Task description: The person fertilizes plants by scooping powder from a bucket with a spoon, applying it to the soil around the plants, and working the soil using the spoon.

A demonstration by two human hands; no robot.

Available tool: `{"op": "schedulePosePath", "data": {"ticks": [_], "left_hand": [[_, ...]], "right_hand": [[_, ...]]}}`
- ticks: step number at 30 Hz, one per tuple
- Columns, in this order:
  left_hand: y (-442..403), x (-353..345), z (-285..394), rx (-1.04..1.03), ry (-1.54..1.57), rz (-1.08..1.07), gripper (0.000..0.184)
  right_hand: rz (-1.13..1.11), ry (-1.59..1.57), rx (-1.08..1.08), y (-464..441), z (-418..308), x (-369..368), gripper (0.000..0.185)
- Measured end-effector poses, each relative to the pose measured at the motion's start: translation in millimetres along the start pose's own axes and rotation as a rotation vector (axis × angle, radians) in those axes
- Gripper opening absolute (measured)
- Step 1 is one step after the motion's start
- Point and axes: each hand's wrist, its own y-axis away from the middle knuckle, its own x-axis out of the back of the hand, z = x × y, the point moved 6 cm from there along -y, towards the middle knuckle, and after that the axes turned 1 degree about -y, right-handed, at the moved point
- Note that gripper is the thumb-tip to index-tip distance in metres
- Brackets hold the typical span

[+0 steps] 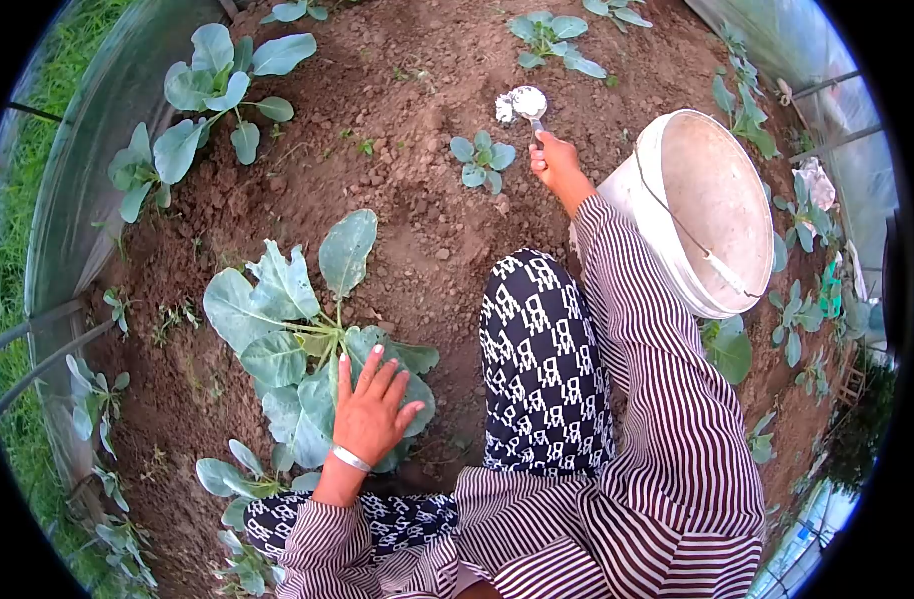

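My right hand [562,165] is closed around the handle of a spoon [530,104] stretched out over the soil. White material fills the spoon's bowl, and a small white clump [504,108] shows at its left edge; I cannot tell whether it lies on the ground. Just left of that hand grows a small seedling [482,162]. My left hand [375,404], with a silver bracelet at the wrist, has its fingers spread on the leaves of a large broad-leaved plant [275,357]. It holds nothing.
A white bucket [632,190] with a wire handle stands tilted beside my right arm. More leafy plants [213,85] grow at upper left, and another plant [555,42] at the top. Clear plastic sheeting [88,130] on poles borders the brown soil [397,150] on both sides.
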Motion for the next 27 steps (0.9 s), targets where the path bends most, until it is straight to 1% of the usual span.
{"op": "schedulePosePath", "data": {"ticks": [1, 4, 7, 10, 13, 14, 17, 18, 20, 21, 22, 25, 27], "left_hand": [[0.3, 1.0, -0.2, 0.002, 0.005, 0.001, 0.043], [-0.2, 1.4, -1.3, 0.006, 0.017, 0.004, 0.042], [-1.0, 4.8, -3.0, 0.011, 0.023, 0.013, 0.041], [-3.4, 7.4, -5.3, 0.011, 0.037, 0.039, 0.040], [-4.8, 9.6, -5.3, 0.024, 0.041, 0.039, 0.040], [-4.9, 10.9, -4.3, 0.024, 0.042, 0.043, 0.040], [-4.1, 10.6, -2.7, 0.021, 0.040, 0.048, 0.040], [-4.0, 10.1, -2.7, 0.022, 0.044, 0.048, 0.039], [-2.6, 9.6, -2.6, 0.023, 0.052, 0.049, 0.039], [-2.7, 9.3, -2.6, 0.025, 0.054, 0.048, 0.039], [-2.8, 9.5, -3.0, 0.029, 0.055, 0.048, 0.039], [-1.9, 11.0, -4.4, 0.047, 0.054, 0.048, 0.040], [-2.8, 11.9, -4.1, 0.049, 0.056, 0.042, 0.039]], "right_hand": [[0.004, -0.049, -0.030, 2.0, 0.6, -2.0, 0.017], [-0.094, -0.053, -0.026, 17.8, 0.2, -10.3, 0.019], [-0.274, 0.008, -0.027, 40.2, 5.2, -15.7, 0.018], [-0.349, 0.128, -0.049, 88.3, 13.1, -20.0, 0.025], [-0.450, 0.277, -0.115, 126.9, 28.1, -15.4, 0.040], [-0.480, 0.321, -0.161, 135.4, 34.9, -13.0, 0.052], [-0.472, 0.711, -0.057, 134.4, 54.5, -0.1, 0.050], [-0.536, 1.021, 0.114, 132.9, 54.3, -1.4, 0.047], [-0.738, 1.199, 0.777, 129.7, 63.1, -7.3, 0.048], [-0.826, 1.258, 1.122, 148.8, 62.7, -19.9, 0.048], [-0.739, 1.454, 0.874, 143.4, 64.0, -10.6, 0.047], [-0.590, 1.382, 0.936, 152.4, 49.7, -8.4, 0.048], [-0.528, 1.333, 1.036, 158.4, 38.5, 2.2, 0.051]]}}
